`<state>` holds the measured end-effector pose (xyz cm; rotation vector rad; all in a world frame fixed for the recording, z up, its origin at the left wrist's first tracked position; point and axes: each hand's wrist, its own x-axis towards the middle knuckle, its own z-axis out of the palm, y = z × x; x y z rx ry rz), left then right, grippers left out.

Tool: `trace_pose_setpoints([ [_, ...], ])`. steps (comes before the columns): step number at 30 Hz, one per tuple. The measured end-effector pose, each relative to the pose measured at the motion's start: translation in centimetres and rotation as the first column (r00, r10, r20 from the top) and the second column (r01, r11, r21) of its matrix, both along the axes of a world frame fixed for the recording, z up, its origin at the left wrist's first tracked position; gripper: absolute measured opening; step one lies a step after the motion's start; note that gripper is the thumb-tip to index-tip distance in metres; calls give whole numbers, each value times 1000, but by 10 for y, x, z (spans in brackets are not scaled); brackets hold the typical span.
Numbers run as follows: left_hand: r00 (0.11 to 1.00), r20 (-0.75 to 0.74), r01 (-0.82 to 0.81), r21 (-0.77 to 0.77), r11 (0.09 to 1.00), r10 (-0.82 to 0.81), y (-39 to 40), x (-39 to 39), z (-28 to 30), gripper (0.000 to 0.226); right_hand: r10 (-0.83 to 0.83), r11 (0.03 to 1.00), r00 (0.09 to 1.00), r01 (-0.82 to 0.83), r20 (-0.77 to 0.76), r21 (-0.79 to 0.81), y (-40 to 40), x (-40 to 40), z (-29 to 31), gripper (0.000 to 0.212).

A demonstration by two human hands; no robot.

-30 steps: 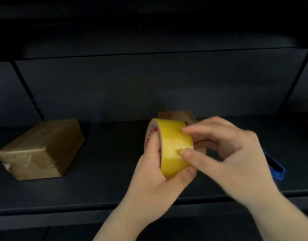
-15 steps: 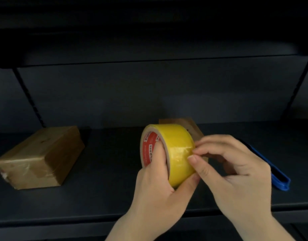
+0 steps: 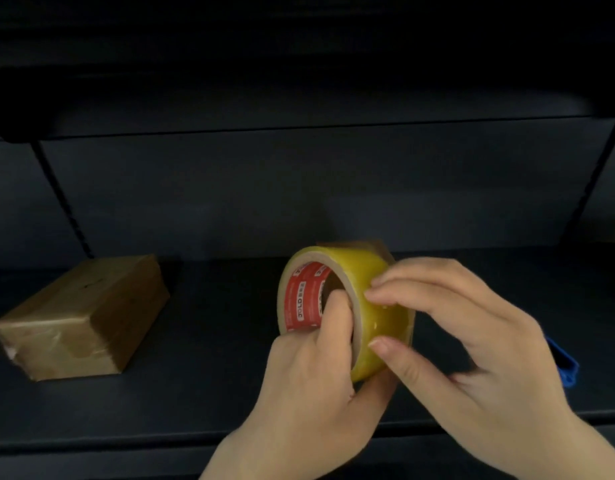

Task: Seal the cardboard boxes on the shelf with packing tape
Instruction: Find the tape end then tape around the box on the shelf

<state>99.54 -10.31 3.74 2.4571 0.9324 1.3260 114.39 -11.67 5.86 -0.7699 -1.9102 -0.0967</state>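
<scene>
At the far left of the dark metal shelf (image 3: 209,386), a brown cardboard box wrapped in glossy tape (image 3: 81,318) is lying flat, well apart from the hands. Moving right, the left hand (image 3: 313,379) is gripping the roll of yellowish translucent packing tape with a red-printed core (image 3: 347,306), thumb hooked inside the core and fingers curling under the outer band, holding it upright above the shelf's front half. Behind the roll, a second brown cardboard box (image 3: 351,244) is showing only its top edge. The right hand (image 3: 472,341) is pressing fingertips (image 3: 377,294) and thumb against the roll's outer face, pinching nothing loose; it seems to be feeling for the tape's free end. Farther right, a blue plastic object (image 3: 562,365) is peeking out from behind that hand; what it is cannot be told.

The step in hand appears to be starting the tape. Next, a nail probably needs to be lifting the edge so a length can be peeled toward the hidden box.
</scene>
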Motion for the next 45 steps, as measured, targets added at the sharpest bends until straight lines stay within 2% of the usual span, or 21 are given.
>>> trace_pose_setpoints([
  [8,999,-43,-13,-38,999,11,-2,1,-8,47,11,1000,999,-12,38,26,4,5,-7,12],
  [11,998,-67,-23,-77,997,18,-2,1,-12,48,51,998,997,-49,61,-26,6,6,-9,12],
  [14,998,-25,-66,-97,993,64,2,-5,-9,46,107,991,993,-103,40,-86,7,3,-14,8],
  [16,998,-42,-44,-61,997,41,3,-5,-5,47,76,996,997,-78,-23,-51,7,3,-14,11],
  [18,998,-53,-22,-29,999,20,0,-1,-3,47,0,999,999,-1,-38,-32,8,2,-12,31],
  [20,999,-48,-21,-25,999,20,-2,2,-4,49,-36,998,998,34,-42,-51,6,-1,-12,36],
  [26,998,-59,-3,-42,999,0,-1,2,-10,43,-109,994,987,111,-122,13,-1,-7,-17,21],
  [30,998,-65,-14,-74,997,9,2,1,-15,48,-102,994,987,97,-122,-45,1,-7,-16,14],
  [34,997,-76,-8,-109,994,0,6,0,-20,51,-72,989,992,58,-101,-133,4,-7,-16,12],
  [37,998,-69,0,-126,992,-9,8,-1,-18,52,-106,988,985,89,-136,-123,6,-8,-16,13],
  [40,998,-63,2,-130,991,-10,8,0,-17,57,-119,988,982,104,-143,-113,8,-7,-18,30],
  [45,1000,-26,11,-141,990,-15,7,3,-20,57,-107,989,986,92,-128,-117,8,-8,-20,18],
])
